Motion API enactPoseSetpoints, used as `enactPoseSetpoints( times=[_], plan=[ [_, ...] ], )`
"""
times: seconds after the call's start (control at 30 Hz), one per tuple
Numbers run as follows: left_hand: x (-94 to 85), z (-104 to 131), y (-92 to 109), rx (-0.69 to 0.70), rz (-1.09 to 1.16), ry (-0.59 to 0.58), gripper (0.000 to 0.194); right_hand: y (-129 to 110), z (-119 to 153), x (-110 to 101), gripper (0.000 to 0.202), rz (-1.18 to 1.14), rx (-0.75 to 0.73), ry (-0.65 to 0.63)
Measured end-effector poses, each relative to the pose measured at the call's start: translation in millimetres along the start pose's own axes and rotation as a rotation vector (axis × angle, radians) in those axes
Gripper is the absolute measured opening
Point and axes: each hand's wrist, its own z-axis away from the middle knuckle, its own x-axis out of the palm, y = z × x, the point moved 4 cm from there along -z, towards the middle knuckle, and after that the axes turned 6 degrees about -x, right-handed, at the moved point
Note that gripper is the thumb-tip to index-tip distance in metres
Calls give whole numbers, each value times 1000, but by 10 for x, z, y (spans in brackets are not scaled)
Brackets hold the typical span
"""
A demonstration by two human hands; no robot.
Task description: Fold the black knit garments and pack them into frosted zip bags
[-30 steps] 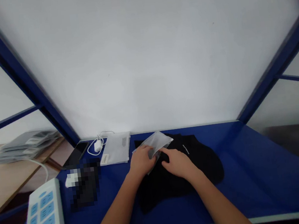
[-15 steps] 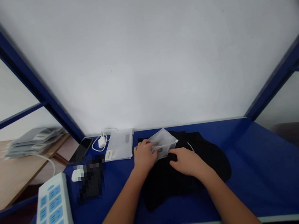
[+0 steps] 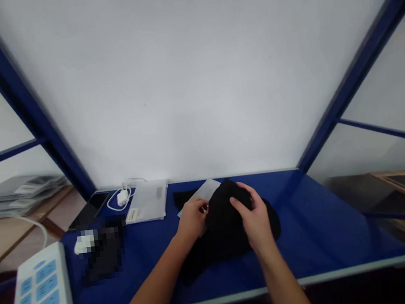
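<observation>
A folded piece of black cloth (image 3: 225,210) is lifted upright in front of me, over more black cloth (image 3: 217,252) lying on the blue table. My right hand (image 3: 255,216) grips it from the right, thumb on the near side and fingers behind. At its left, my left hand (image 3: 191,219) pinches the edge of a frosted plastic bag (image 3: 206,188). Much of that bag is hidden behind the black cloth, so I cannot tell whether any cloth is inside it.
Left of my hands are a flat frosted zip bag (image 3: 149,202), a white charger (image 3: 123,197), a phone (image 3: 89,211), and a white power strip (image 3: 39,297) at the near left edge. Stacked packets (image 3: 20,190) lie on a wooden surface. Blue frame bars (image 3: 348,81) flank the table.
My right hand has raised the black cloth, which lay flat before, and it now covers much of the bag. My left hand has moved from resting on the bag to pinching its edge.
</observation>
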Motion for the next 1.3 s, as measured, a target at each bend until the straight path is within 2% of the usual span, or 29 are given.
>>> enactPoseSetpoints(
  times=[0.07, 0.1, 0.17, 0.23, 0.3, 0.37, 0.47, 0.57, 0.63, 0.77, 0.87, 0.97, 1.07, 1.23, 1.3],
  plan=[
    [-19, 44, 8, -120, 95, 47, 18, 43, 44, 23, 50, 114, -73, 163],
    [-38, 65, 1, -193, 147, 80, 17, 61, 54, 33, 50, 158, -86, 185],
    [-94, 108, -2, -307, 229, 144, 17, 80, 61, 41, 55, 160, -44, 129],
    [-166, 164, 34, -350, 266, 201, 22, 39, 76, 47, 59, 97, 36, -10],
    [-226, 247, 118, -334, 269, 223, 24, -86, 112, 67, 52, 83, 67, -159],
    [-260, 363, 238, -291, 239, 219, 25, -266, 153, 96, 39, 168, 26, -256],
    [-302, 571, 431, -215, 152, 274, 23, -530, 191, 153, 25, 365, -76, -318],
    [-333, 742, 579, -141, 112, 333, 20, -692, 202, 206, 26, 498, -131, -349],
    [-328, 808, 640, -119, 121, 311, 19, -758, 219, 228, 31, 522, -160, -304],
    [-312, 890, 702, -167, 206, 261, 22, -855, 355, 299, 38, 530, -253, -80],
    [-322, 945, 729, -169, 262, 254, 23, -856, 483, 404, 42, 558, -266, -24],
    [-387, 996, 718, -93, 257, 400, 17, -759, 530, 481, 46, 572, -175, -69],
    [-419, 1047, 669, -31, 295, 565, 16, -627, 535, 526, 40, 475, -108, -121],
    [-330, 1128, 677, 23, 404, 643, 13, -457, 621, 613, 33, 512, -18, -150],
    [-312, 1154, 665, -3, 435, 683, 14, -453, 674, 643, 33, 512, -8, -165]
  ],
)
